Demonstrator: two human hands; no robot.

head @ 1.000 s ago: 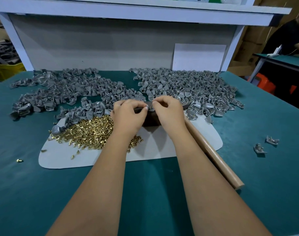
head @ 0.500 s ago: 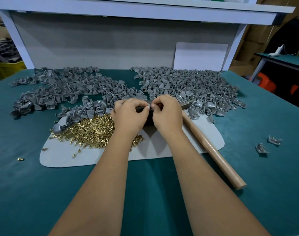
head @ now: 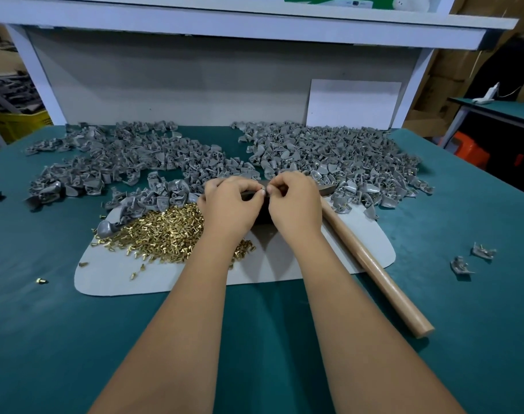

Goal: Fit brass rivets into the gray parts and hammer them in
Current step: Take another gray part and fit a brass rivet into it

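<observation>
A worker's left hand [head: 229, 206] and right hand [head: 293, 201] met over a dark block [head: 262, 215] at the middle of a green desk [head: 75, 339], fingers curled and fingertips pinched together on a small gray part [head: 263, 191]. Whether a rivet was already seated in it could not be made out; the piece was almost wholly covered by the fingers.

A loose heap of brass rivets [head: 165, 231] lay on a pale mat [head: 129, 279] just left of the left wrist, with one stray rivet [head: 41, 281] out on the desk. Gray parts were piled in two broad spreads behind the hands, one to the left [head: 117, 162] and one to the right [head: 344, 156]. A hammer with a wooden handle [head: 374, 273] lay untouched just beside the right forearm, its head near the block. Two separate gray pieces [head: 471, 259] sat well apart at the right.

The rivets looked light, hard and prone to roll or slip, best taken by the shank between thumb and forefinger. The gray parts appeared stiff and irregular, likely steadiest held by their flat edges against the block. The hammer would want a grip low on the handle.
</observation>
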